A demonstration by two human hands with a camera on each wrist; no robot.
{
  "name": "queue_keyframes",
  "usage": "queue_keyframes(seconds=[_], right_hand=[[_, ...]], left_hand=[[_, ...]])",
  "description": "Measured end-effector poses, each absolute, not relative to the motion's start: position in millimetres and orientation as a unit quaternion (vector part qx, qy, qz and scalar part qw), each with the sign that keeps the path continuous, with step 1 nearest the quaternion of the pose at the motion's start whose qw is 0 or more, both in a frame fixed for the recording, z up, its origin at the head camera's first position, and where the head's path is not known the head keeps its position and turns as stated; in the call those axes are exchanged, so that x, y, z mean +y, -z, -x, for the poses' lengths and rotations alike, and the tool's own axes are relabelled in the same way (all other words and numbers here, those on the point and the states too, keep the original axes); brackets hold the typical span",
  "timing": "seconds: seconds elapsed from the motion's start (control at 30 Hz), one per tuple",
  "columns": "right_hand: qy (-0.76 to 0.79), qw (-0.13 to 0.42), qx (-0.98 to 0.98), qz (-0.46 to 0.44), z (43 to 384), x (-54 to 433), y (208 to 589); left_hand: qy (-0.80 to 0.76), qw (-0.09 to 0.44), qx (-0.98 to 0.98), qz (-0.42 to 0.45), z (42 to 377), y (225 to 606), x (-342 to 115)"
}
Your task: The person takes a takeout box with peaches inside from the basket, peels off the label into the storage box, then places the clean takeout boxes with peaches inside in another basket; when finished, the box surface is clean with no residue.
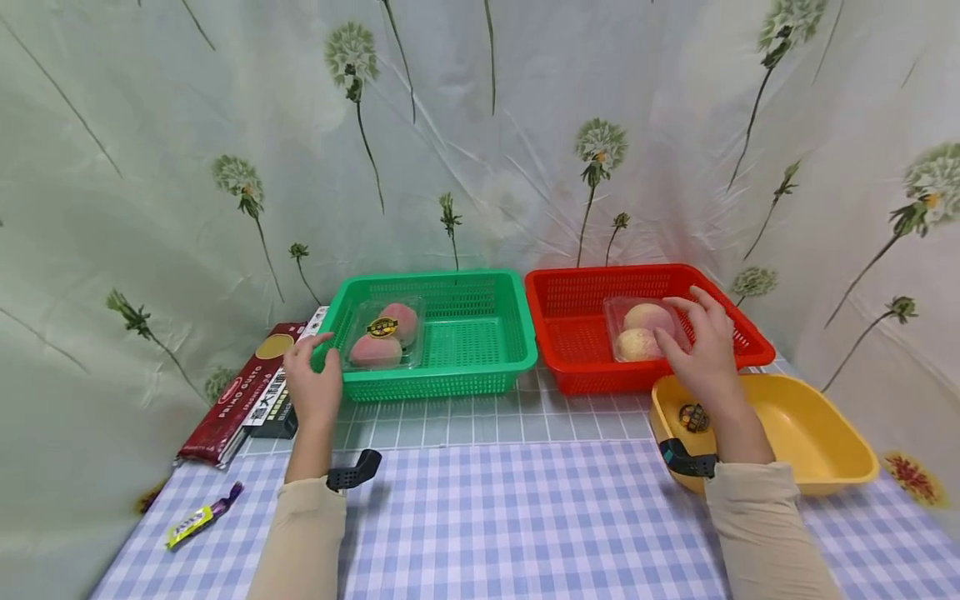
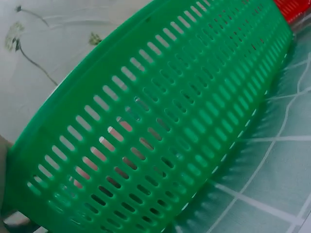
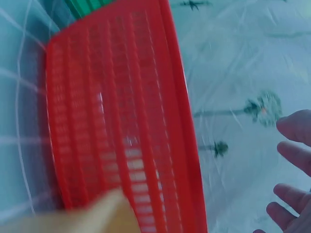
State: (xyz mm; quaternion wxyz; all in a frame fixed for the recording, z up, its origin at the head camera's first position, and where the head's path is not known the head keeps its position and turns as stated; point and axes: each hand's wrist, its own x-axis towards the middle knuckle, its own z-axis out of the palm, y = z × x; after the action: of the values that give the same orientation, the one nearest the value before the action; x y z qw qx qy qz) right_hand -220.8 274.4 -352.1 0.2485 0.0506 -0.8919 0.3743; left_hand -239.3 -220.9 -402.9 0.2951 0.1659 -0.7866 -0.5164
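Note:
In the head view my left hand is at the near left corner of the green basket, thumb and fingers bent in a loose curve with nothing seen between them. A clear box of two pink peaches with a gold-and-black label lies in that basket. Over the near right side of the red basket hovers my right hand, fingers spread. Beside its thumb, inside the red basket, is another clear box with two paler peaches. The right wrist view shows these spread fingers apart from the red rim.
A yellow bin stands under my right forearm, a dark round sticker visible in it. Left of the green basket lie a red spaghetti packet and a black-and-white box. A candy in yellow-and-purple wrapping rests on the checked cloth.

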Motion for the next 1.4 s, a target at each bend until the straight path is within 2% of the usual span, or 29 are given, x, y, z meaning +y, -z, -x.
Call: queue_keyframes(seconds=[0.2,0.5,0.6,0.73,1.17,1.4], right_hand=[[-0.419,0.239,-0.868,-0.117,221,239,358],[-0.454,0.146,-0.861,-0.179,215,180,375],[-0.496,0.132,-0.834,-0.205,214,155,378],[-0.536,0.109,-0.801,-0.245,223,119,376],[-0.515,-0.096,-0.828,-0.197,273,40,355],[-0.487,-0.172,-0.833,-0.197,293,16,357]], left_hand=[[0.58,0.265,-0.749,-0.179,242,410,-227],[0.614,0.253,-0.732,-0.153,241,418,-233],[0.62,0.244,-0.729,-0.153,242,420,-234],[0.627,0.259,-0.719,-0.149,243,422,-234],[0.63,0.306,-0.704,-0.119,245,434,-234],[0.632,0.318,-0.697,-0.115,246,435,-232]])
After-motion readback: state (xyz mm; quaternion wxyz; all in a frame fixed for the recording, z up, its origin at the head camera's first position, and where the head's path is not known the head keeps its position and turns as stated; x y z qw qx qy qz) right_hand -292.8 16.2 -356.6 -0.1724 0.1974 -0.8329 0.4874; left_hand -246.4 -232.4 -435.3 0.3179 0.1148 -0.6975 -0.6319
